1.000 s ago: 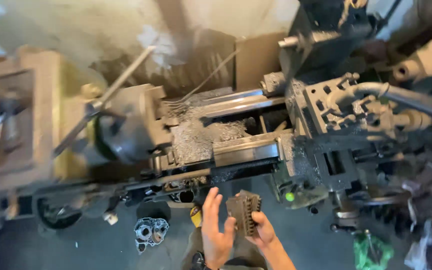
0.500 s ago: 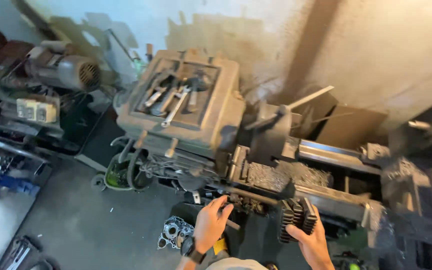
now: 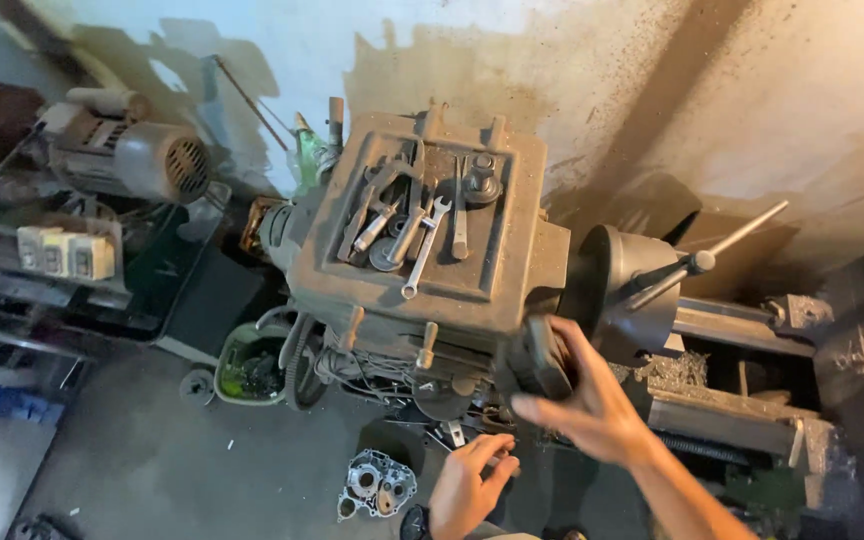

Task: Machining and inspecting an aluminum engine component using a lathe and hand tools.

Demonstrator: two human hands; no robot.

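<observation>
Beside one lathe (image 3: 422, 270), two hands (image 3: 582, 405), one gear (image 3: 537, 360)

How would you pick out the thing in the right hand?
Find the big grey lathe headstock whose top tray holds wrenches. At its front right corner, the right hand holds a dark, round metal gear: unlike the wrenches, it is thick and disc-shaped.

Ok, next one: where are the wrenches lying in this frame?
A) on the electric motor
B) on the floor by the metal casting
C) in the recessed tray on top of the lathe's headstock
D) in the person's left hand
C: the wrenches lie in the recessed tray on top of the headstock, above both hands.
</observation>
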